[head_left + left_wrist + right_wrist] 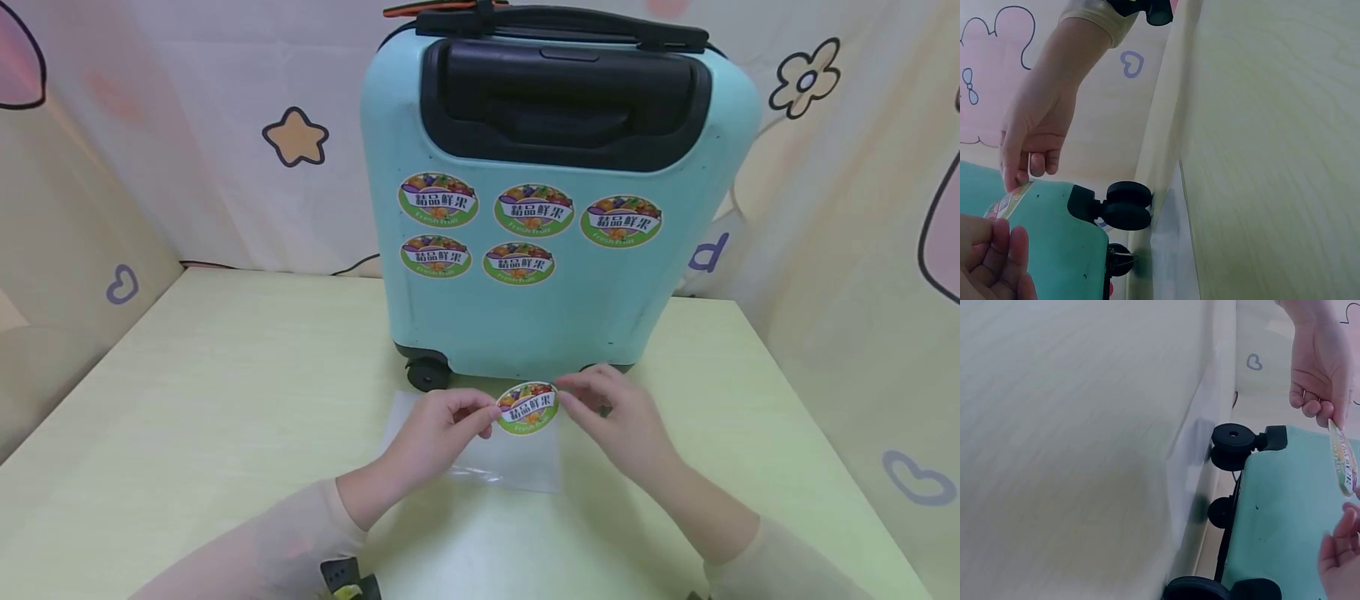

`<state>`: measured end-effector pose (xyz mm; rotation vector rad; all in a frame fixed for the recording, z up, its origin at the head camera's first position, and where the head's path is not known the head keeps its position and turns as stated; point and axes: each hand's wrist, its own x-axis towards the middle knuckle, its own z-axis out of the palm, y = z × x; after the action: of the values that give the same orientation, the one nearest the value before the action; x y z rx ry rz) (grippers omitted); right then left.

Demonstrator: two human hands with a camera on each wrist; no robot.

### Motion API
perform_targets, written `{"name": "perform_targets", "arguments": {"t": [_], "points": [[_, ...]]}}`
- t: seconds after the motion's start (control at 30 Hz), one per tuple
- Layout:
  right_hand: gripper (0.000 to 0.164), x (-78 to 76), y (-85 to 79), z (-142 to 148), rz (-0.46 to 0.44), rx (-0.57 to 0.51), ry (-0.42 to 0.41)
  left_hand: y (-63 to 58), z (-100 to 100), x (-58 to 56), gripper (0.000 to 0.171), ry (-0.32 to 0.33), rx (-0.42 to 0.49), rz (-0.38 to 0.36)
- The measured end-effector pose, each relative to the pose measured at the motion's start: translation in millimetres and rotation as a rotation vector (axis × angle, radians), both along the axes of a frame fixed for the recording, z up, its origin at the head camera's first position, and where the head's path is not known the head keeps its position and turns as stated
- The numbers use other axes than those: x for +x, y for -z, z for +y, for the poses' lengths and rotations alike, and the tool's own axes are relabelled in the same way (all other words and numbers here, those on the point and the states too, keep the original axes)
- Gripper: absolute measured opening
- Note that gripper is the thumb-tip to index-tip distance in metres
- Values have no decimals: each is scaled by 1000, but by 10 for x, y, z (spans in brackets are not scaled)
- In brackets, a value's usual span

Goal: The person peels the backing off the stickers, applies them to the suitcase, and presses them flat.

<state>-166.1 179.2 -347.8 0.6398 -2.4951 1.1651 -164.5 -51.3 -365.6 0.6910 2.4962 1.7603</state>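
An oval fruit sticker [528,408], with a green border and a white band of lettering, is held up in front of the suitcase's lower edge. My left hand [442,429] pinches its left end between thumb and fingertips. At the opposite end, the thumb and index finger of my right hand [618,417] pinch the upper right edge. Seen from the right wrist, the sticker [1342,459] appears nearly edge-on between both hands. The light blue suitcase [517,321] stands upright behind it, bearing several matching stickers in two rows, three above and two below.
Under the hands lies a pale translucent sheet [517,467] on the light wooden table [225,400]. The suitcase's black wheel [428,373] rests on the table near the sheet. A patterned cloth backdrop [225,75] surrounds the table at the back and sides.
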Motion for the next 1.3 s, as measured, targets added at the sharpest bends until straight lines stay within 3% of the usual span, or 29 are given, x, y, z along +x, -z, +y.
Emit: {"name": "perform_targets", "arguments": {"t": [0.17,0.33,0.47,0.6,0.77,0.9,1.03,1.3], "points": [[9,6,-41,-6,-134,-28,-9,-27,-10,5,10,-3,-27,17],[4,9,-47,-1,-132,-8,-18,-62,-31,-9,10,-14,-66,63],[5,4,-42,4,-35,30,-12,-101,-46,-44,11,-63,-126,137],[10,-1,-26,3,91,42,-31,-125,-50,-92,16,-112,-178,159],[14,-18,-14,28,253,-8,-32,-172,-63,-168,21,-108,-153,96],[19,-49,-51,107,361,-57,33,-280,-78,-248,20,-105,-109,124],[22,-88,-88,185,365,-80,32,-451,-36,-274,22,-106,-136,292],[13,-177,-192,305,252,-126,42,-863,132,-320,19,-191,-257,908]]}}
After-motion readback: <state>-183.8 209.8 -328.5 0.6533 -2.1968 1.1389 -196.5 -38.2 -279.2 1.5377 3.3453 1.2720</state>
